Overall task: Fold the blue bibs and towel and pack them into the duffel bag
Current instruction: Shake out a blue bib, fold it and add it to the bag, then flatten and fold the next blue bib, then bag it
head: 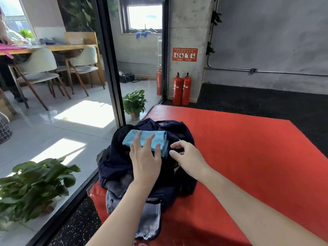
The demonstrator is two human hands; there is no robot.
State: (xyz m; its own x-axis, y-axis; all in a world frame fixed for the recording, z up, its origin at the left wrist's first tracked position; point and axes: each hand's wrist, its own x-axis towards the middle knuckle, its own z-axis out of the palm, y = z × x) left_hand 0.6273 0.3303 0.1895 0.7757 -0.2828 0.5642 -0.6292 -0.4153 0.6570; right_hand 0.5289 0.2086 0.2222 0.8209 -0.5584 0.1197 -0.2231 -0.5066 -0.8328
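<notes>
The left hand (144,157) lies flat with straight fingers on the folded blue cloth (142,138), pressing it into the mouth of the dark duffel bag (115,162) on the red mat (248,157). The right hand (186,155), fingers curled, seems to hold the bag's opening edge. Best to keep the mouth wide and push the stack down evenly, so the folds stay.

Duffel bag (124,162): dark navy cloth, matt, soft and crumpled. Folded light-blue piece (142,137) on it: fine cloth, smooth, slight sheen. Grey-blue cloth (150,221) at near end looked faded, denim-like. Mat (248,148) underneath: red vinyl-like cover, smooth, semi-gloss. Floor (71,228) beside mat: black speckled, rough, rubbery. Tiled floor (62,121) beyond glass was glossy. Fire extinguishers (182,89): red painted metal, shiny.
</notes>
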